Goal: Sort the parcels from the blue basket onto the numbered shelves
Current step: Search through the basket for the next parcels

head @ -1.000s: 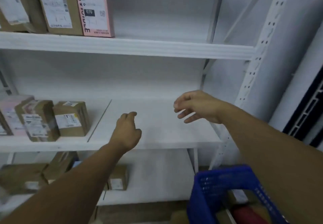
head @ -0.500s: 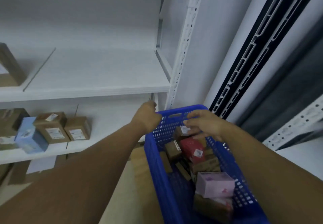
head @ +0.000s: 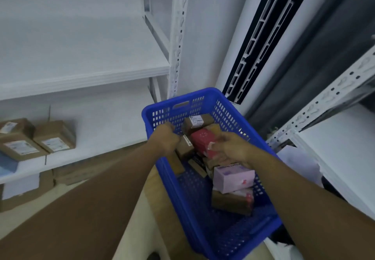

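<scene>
Left hand (head: 165, 140) down inside the blue basket (head: 178, 98), tight to its left wall. Fingers curled under and hidden behind the back of the hand, so can't tell if gripping anything. Knuckles right up against a small brown box (head: 183, 149).

Right hand (head: 231, 148) in from the right wall, thumb and fingertips pinching the near end of a red parcel (head: 200, 141) in the middle of the pile.

Past that, by the far wall of the basket, a labelled brown box (head: 197, 122). Nearer the camera, a pink box (head: 233, 177) stacked on another brown box (head: 230, 204), close to the right wall. Bit blurry all round, labels unreadable.

Off to the left, white shelves: upper shelf (head: 81, 57) bare in view, lower shelf (head: 111, 117) with two taped cardboard boxes (head: 54, 136) toward its left end, just beside each other. White slotted post (head: 178, 36) at the right corner of the shelves, just behind the basket's far rim.
</scene>
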